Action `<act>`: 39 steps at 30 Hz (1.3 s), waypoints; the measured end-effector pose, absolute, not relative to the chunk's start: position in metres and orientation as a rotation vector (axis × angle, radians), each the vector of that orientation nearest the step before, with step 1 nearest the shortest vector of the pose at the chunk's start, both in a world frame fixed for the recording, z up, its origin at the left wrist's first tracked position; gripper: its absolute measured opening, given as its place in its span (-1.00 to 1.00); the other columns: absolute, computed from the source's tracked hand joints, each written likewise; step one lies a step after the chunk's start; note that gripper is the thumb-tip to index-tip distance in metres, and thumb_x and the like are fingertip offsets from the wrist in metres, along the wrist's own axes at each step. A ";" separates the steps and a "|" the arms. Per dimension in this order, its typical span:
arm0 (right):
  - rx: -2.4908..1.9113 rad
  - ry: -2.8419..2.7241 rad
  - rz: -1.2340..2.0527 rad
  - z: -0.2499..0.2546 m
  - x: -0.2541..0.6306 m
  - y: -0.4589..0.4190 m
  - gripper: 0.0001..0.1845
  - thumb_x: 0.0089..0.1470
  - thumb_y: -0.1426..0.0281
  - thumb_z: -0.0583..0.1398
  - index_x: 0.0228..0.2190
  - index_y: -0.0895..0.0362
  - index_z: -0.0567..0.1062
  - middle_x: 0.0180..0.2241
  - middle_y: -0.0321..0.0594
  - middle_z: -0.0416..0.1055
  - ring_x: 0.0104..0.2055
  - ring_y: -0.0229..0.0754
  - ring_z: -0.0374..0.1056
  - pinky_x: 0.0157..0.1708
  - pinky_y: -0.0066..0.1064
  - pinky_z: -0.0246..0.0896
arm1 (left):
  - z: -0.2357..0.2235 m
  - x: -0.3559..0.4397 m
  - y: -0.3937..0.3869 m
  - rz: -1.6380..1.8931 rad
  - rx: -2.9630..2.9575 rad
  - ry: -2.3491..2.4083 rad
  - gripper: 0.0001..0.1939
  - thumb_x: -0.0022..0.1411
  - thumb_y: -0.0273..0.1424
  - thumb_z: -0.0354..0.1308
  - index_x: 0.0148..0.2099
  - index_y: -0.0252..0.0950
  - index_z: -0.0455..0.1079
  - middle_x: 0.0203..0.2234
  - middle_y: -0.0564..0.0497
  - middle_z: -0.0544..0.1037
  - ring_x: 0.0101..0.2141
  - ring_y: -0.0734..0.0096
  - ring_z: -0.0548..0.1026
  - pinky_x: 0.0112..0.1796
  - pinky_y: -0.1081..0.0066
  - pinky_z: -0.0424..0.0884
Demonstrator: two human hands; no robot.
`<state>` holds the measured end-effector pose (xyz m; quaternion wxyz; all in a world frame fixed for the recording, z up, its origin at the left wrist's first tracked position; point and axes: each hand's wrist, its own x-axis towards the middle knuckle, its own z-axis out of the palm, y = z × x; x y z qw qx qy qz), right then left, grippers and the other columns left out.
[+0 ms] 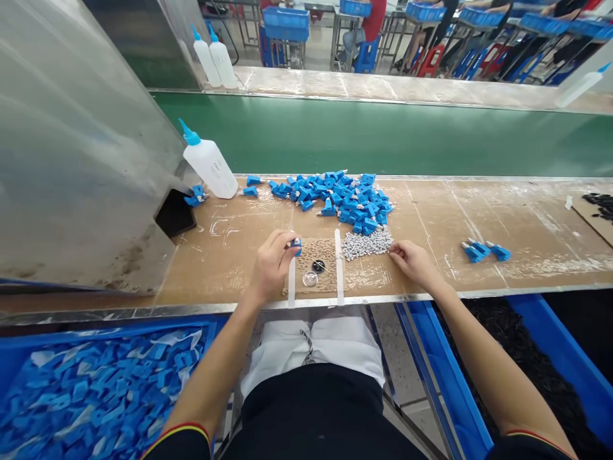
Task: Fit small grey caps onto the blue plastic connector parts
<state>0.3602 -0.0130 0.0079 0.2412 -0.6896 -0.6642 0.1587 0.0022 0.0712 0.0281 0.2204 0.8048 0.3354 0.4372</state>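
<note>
My left hand (272,263) pinches a small blue plastic part (296,243) just above a taped cardboard pad (322,250) on the bench. My right hand (412,260) has its fingers pressed together at the edge of a heap of small grey pieces (366,243); what they grip is too small to tell. A big pile of blue parts (341,195) lies behind the grey heap. Two little round dishes, one dark (318,265) and one clear (310,278), sit on the pad between my hands.
A white squeeze bottle with a blue tip (209,164) stands by a large metal housing (81,140) at left. Three blue parts (484,250) lie at right. A green conveyor belt (407,137) runs behind. Blue bins (96,383) sit below the bench edge.
</note>
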 end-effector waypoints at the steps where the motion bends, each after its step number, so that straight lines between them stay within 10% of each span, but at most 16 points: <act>1: -1.899 -1.856 0.426 0.009 0.361 -0.011 -0.91 0.10 0.41 0.13 -0.40 0.09 0.45 -0.40 -0.16 0.46 -0.37 -0.13 0.36 -0.29 -0.29 0.29 | 0.022 -0.005 0.058 1.236 2.122 0.970 -0.84 0.40 -0.34 0.09 -0.08 -0.26 0.45 -0.27 -0.03 0.54 -0.29 0.37 0.50 -0.23 0.40 0.46; 14: -2.134 -1.905 0.174 0.011 0.346 -0.010 -0.84 0.11 0.35 0.16 -0.48 0.09 0.47 -0.38 -0.06 0.52 -0.32 -0.02 0.44 -0.28 -0.25 0.27 | -0.022 -0.021 0.014 1.230 1.490 1.058 -0.74 0.31 -0.21 0.21 -0.11 -0.29 0.51 -0.30 -0.05 0.58 -0.29 0.38 0.57 -0.27 0.45 0.50; 28: -2.120 -1.467 0.907 0.029 0.368 0.008 -0.77 -0.05 0.20 0.23 -0.55 0.10 0.43 -0.58 -0.22 0.46 -0.52 -0.22 0.37 -0.46 -0.41 0.29 | -0.019 -0.028 0.017 1.203 1.341 1.103 -0.62 0.20 -0.09 0.30 -0.13 -0.31 0.52 -0.31 -0.06 0.62 -0.32 0.37 0.58 -0.26 0.42 0.55; 39: -2.202 -1.992 0.506 0.039 0.347 0.004 -0.89 -0.08 0.44 0.16 -0.60 0.07 0.37 -0.62 -0.28 0.40 -0.54 -0.21 0.32 -0.48 -0.42 0.11 | -0.022 -0.028 0.016 1.205 1.334 1.024 -0.63 0.23 -0.12 0.28 -0.10 -0.32 0.50 -0.32 -0.06 0.61 -0.32 0.39 0.59 -0.29 0.44 0.57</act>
